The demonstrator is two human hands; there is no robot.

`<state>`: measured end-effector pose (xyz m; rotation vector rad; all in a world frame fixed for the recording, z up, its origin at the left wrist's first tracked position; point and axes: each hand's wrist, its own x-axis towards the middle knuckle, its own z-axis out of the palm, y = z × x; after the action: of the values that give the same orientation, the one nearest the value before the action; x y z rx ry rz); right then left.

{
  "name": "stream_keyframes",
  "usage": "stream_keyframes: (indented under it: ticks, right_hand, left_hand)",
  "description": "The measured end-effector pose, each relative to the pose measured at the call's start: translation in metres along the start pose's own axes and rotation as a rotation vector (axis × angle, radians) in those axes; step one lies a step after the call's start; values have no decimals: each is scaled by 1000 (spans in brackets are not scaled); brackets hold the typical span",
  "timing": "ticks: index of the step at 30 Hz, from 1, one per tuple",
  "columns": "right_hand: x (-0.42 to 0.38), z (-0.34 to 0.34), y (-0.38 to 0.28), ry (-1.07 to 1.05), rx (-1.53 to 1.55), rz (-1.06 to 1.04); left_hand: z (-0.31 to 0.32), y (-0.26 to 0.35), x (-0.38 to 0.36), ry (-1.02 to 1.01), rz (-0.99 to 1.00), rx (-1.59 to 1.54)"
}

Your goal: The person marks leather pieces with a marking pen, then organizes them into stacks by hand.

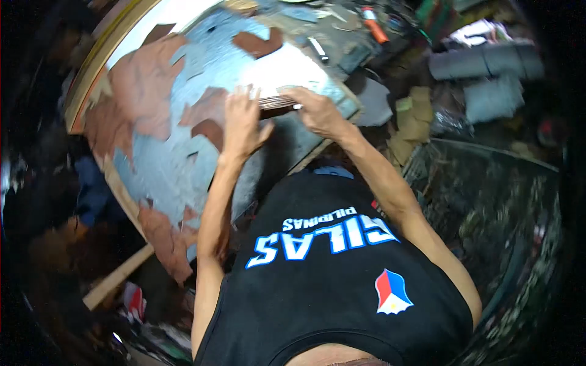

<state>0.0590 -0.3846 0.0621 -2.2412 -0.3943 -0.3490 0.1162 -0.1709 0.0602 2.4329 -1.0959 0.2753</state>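
Observation:
A stack of thin brown leather pieces [276, 104] is between my two hands, its layered edges toward me, at the near side of the work table [281, 137]. My right hand [314, 113] is closed around the stack's right end. A small pale spot shows by its fingers, too small to name. My left hand [242, 122] lies against the stack's left end, fingers stretched forward and thumb apart. Just left of that hand lie a dark brown leather piece [209, 131] and a lighter brown scrap [204, 108].
Brown leather sheets [143, 85] cover the table's left side. A curved brown piece [259, 43] lies beyond my hands. Farther right are a dark cylindrical object with a pale band [318, 50] and an orange-and-white item [374, 25]. Rolled grey material [485, 61] sits at the right.

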Motion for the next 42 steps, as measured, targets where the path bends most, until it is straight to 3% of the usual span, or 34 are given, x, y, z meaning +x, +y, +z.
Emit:
stream_keyframes:
  ticks: [2, 5, 7, 8, 10, 12, 14, 15, 16, 18, 22, 26, 28, 31, 36, 38, 40, 42]
  right_hand:
    - [-8, -5, -5, -101, 5, 143]
    - [-27, 11, 8, -59, 14, 163]
    - [-25, 34, 31, 158, 37, 165]
    - [-32, 41, 30, 160, 37, 171]
    - [-38, 50, 25, 309, 654, 663]
    - [-45, 74, 37, 416, 668, 623]
    - [-33, 79, 15, 326, 885, 745]
    - [-28, 85, 15, 425, 885, 818]
    - [-27, 86, 16, 431, 887, 815]
    - [-21, 83, 17, 504, 875, 501]
    - [-28, 95, 33, 450, 547, 525]
    - [-31, 95, 35, 457, 495, 490]
    - [-34, 103, 43, 410, 406, 623]
    - [-36, 90, 41, 325, 406, 601]
    - [-35, 63, 21, 276, 364, 589]
    - [-30, 36, 0, 51, 262, 723]
    - [-30, 32, 8, -17, 230, 635]
    - [-31, 35, 19, 210, 346, 521]
  left_hand:
    - [22, -3, -1, -64, 17, -4]
    - [54, -2, -12, -163, -62, 12]
    - [71, -18, -5, -61, -27, 22]
    - [72, -15, -7, -66, -24, 20]
    - [68, -6, -5, -32, -55, -9]
    - [72, 2, -6, -52, -59, 45]
    - [93, 3, -6, 102, 24, 116]
    - [99, 9, -4, 120, -45, -77]
    - [104, 10, -5, 137, -49, -134]
    - [106, 12, -2, 170, -147, -212]
    - [99, 9, -4, 96, -71, -66]
    - [99, 8, -1, 162, -54, -79]
    - [106, 4, -3, 172, -68, -91]
    - [105, 6, -4, 226, -17, 79]
    - [64, 16, -1, -86, -108, -41]
    - [28, 18, 5, -195, -158, -61]
    - [19, -2, 7, -501, -319, -406]
    - [43, -41, -7, -501, -297, -755]
